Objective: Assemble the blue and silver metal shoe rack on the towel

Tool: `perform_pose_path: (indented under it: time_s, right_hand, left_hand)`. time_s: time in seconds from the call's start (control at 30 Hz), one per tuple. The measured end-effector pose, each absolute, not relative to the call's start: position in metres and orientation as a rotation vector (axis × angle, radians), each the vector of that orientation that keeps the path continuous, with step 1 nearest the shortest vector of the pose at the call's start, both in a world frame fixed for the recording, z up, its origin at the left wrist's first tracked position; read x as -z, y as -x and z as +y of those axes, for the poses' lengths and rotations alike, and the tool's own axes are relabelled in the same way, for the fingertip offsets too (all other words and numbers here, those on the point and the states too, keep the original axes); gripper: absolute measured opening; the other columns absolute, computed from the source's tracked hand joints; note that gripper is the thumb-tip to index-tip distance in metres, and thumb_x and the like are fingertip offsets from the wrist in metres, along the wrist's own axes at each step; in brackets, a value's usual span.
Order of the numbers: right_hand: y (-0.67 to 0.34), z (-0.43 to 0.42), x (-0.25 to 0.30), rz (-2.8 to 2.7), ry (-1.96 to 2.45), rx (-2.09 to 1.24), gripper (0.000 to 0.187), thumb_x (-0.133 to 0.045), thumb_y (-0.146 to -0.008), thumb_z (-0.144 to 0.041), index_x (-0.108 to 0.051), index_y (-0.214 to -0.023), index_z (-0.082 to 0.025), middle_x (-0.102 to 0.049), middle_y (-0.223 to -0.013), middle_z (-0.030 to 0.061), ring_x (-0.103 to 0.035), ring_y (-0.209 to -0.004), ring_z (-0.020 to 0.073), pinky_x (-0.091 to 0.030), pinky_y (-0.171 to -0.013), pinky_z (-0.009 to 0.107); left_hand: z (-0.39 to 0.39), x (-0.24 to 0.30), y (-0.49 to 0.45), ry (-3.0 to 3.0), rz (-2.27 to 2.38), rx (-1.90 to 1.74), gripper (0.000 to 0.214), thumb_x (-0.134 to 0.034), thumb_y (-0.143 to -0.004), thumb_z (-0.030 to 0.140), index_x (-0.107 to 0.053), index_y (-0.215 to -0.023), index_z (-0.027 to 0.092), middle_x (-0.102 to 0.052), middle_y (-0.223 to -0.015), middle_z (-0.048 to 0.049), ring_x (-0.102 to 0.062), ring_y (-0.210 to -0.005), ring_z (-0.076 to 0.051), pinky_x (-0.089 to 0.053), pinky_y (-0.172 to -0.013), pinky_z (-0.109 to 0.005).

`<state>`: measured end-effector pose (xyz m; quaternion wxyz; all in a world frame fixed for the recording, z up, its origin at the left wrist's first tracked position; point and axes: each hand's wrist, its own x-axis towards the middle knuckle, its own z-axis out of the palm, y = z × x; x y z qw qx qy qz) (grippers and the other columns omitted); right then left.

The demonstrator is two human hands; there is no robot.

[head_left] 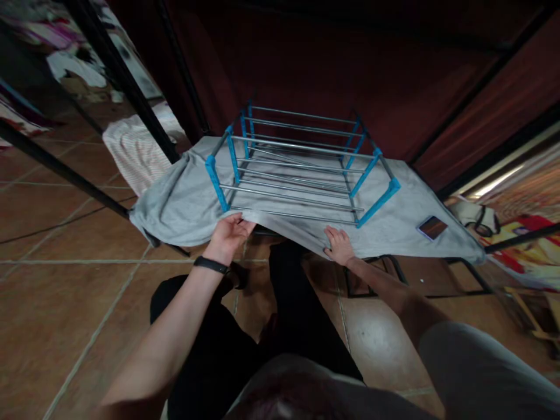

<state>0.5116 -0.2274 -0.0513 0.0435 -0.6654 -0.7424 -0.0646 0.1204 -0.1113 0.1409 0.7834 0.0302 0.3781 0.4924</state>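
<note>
A grey cloth (pixel 184 198) lies spread over a low black frame. On it stands a small rack (pixel 301 169) of silver rods with blue plastic joints. My left hand (pixel 227 233), with a black band on the wrist, curls its fingers round the cloth's near edge just below the rack's front left corner. My right hand (pixel 338 245) rests on the cloth's front edge under the rack's front right side, its fingers spread and pressing the fabric. A phone (pixel 432 227) lies on the cloth to the right.
Black metal poles (pixel 126 81) rise at the left. A dark red fabric wall (pixel 350 58) stands behind the rack. A white striped cloth (pixel 135 146) lies on the tiled floor (pixel 56 280) at the left. Colourful fabric and clutter sit at the right edge.
</note>
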Motion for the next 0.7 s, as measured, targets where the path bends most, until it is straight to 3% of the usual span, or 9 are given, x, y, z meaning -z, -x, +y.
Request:
perform_pose_path:
  time_s: [0.1,0.23,0.5,0.63,0.7]
  right_hand:
    - [-0.514,-0.23,0.052,-2.258,2.072,0.177,0.072,-0.042,-0.094,-0.036,-0.032,-0.16,-0.01,-0.035,-0.167,0.0145,-0.031,-0.152,0.027,-0.012,-0.127,0.048]
    - [-0.517,-0.231,0.052,-2.246,2.137,0.165,0.071,-0.038,-0.095,-0.037,-0.031,-0.161,-0.011,-0.034,-0.167,0.0134,-0.031,-0.152,0.0255,-0.016,-0.128,0.049]
    - [-0.504,-0.225,0.031,-2.138,2.104,0.007,0.066,-0.038,-0.094,-0.034,-0.039,-0.157,-0.013,-0.04,-0.163,0.0141,-0.036,-0.15,0.0254,-0.022,-0.127,0.051]
    - [-0.475,-0.266,0.041,-1.654,1.965,0.036,0.052,-0.033,-0.096,-0.028,-0.054,-0.141,-0.016,-0.057,-0.144,0.0165,-0.049,-0.139,0.0275,-0.038,-0.117,0.051]
    - [-0.453,-0.303,0.058,-1.425,1.947,0.08,0.042,-0.035,-0.097,-0.029,-0.062,-0.128,-0.019,-0.066,-0.125,0.0152,-0.059,-0.125,0.0308,-0.048,-0.106,0.054]
  left_hand:
    - [-0.101,-0.162,-0.138,-0.079,0.789,-1.032,0.021,-0.042,-0.092,0.003,-0.061,-0.096,0.011,-0.071,-0.089,-0.0129,-0.072,-0.082,-0.02,-0.063,-0.072,-0.031]
    - [-0.096,-0.175,-0.147,-0.064,0.832,-1.026,0.021,-0.043,-0.092,0.002,-0.061,-0.097,0.012,-0.068,-0.08,-0.0089,-0.07,-0.073,-0.018,-0.062,-0.07,-0.029]
    - [-0.112,-0.153,-0.13,-0.053,0.902,-0.991,0.02,-0.046,-0.091,0.004,-0.055,-0.078,0.016,-0.063,-0.067,-0.0051,-0.066,-0.061,-0.017,-0.06,-0.061,-0.028]
    - [-0.124,-0.13,-0.121,-0.036,0.968,-0.952,0.026,-0.046,-0.088,0.001,-0.046,-0.07,0.019,-0.048,-0.053,0.0036,-0.053,-0.045,-0.013,-0.058,-0.058,-0.027]
    - [-0.132,-0.115,-0.115,-0.028,0.996,-0.938,0.026,-0.047,-0.086,-0.001,-0.046,-0.07,0.019,-0.049,-0.054,0.0037,-0.054,-0.045,-0.012,-0.058,-0.058,-0.026]
